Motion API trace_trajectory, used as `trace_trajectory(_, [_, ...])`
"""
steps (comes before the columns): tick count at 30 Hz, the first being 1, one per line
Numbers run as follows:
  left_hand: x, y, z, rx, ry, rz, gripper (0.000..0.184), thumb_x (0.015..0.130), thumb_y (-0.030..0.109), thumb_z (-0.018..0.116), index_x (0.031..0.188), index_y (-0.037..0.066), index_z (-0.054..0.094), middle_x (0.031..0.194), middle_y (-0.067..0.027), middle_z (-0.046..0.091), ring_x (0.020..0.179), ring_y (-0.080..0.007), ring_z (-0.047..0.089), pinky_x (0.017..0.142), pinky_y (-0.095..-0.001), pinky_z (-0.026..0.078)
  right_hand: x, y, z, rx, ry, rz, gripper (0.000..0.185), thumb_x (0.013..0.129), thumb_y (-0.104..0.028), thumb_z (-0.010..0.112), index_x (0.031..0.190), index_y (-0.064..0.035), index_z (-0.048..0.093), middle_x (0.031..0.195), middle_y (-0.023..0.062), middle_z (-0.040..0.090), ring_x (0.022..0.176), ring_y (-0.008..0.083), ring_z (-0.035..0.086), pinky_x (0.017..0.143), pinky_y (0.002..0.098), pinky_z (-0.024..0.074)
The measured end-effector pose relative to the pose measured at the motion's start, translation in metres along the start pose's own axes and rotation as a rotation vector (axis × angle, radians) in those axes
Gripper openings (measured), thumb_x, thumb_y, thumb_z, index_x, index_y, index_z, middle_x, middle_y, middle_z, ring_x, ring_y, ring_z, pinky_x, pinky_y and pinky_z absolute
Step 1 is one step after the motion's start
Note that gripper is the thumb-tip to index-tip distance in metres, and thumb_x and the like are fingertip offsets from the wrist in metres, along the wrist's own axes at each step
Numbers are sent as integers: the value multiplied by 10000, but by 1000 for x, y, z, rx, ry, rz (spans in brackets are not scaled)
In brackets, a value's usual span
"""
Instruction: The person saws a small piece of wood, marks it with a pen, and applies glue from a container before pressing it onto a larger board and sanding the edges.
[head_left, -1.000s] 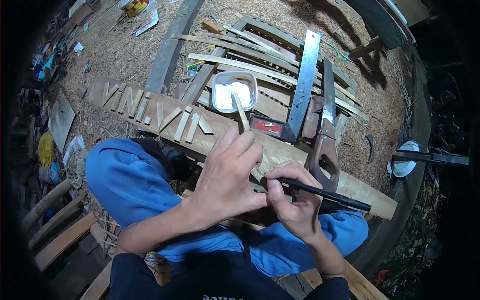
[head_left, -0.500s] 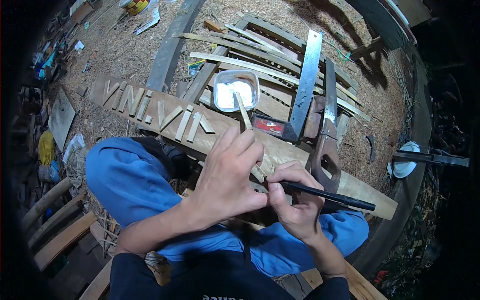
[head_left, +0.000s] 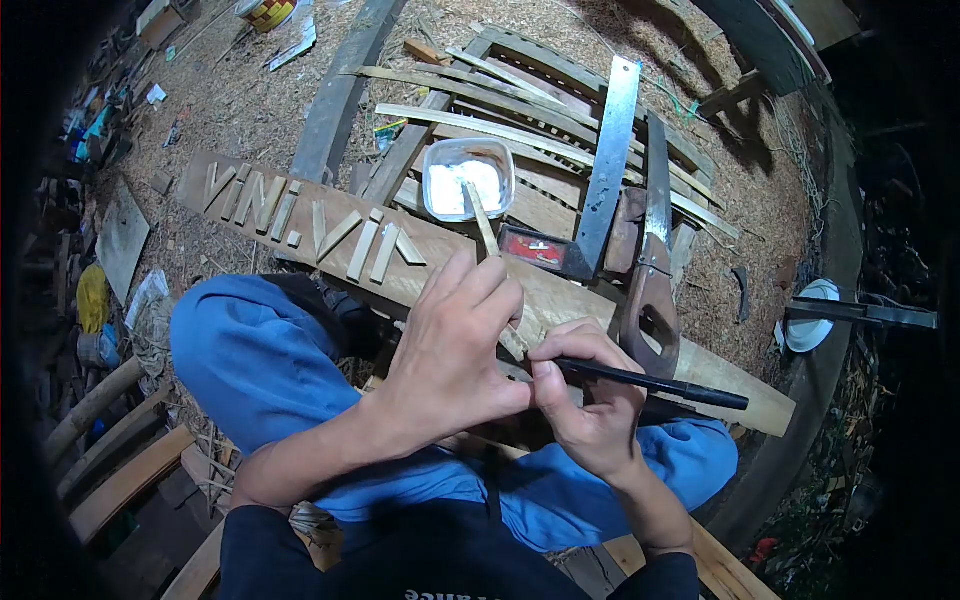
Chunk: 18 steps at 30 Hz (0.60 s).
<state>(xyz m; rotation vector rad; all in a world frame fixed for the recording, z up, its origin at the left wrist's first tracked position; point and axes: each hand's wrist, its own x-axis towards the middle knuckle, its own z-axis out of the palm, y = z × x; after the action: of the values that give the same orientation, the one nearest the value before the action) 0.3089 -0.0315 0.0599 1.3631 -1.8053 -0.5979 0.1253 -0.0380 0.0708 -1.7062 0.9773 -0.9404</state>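
My right hand (head_left: pixel 592 405) is closed around a black pen (head_left: pixel 660 383), whose tip end points left toward my left hand. My left hand (head_left: pixel 455 335) has its fingers curled over a narrow wooden strip (head_left: pixel 514 344); a short pale part shows beside the pen tip, and the rest is hidden. Beyond the fingers, a thin stick (head_left: pixel 483 222) leans in a clear plastic tub (head_left: pixel 440 180) of white paste. Whether stick and strip are one piece, I cannot tell. Short wood pieces (head_left: pixel 362 250) lie on the long board (head_left: pixel 440 250), some forming letter-like shapes.
A metal square (head_left: pixel 610 150) with a dark stock lies beside a handsaw (head_left: pixel 657 200) on the right. Long thin slats (head_left: pixel 500 122) rest across a slatted wooden frame (head_left: pixel 410 150). A red-topped box (head_left: pixel 533 247) sits near the tub. Sawdust (head_left: pixel 240 110) covers the ground.
The view has shifted very slightly. Both hands, the pen and the wooden pieces stay in nearly the same places.
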Motion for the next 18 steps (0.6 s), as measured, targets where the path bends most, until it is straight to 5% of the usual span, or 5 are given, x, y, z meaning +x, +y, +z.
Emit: trace_trajectory(18, [0, 0, -1, 15, -2, -8, 452, 558, 209, 816, 799, 31, 478, 870, -142, 457, 837, -347, 448, 716, -439, 377, 3, -2, -1, -28, -31, -33, 115, 871, -6, 721, 985, 9, 710, 881, 109, 684, 788, 202, 631, 692, 315, 521])
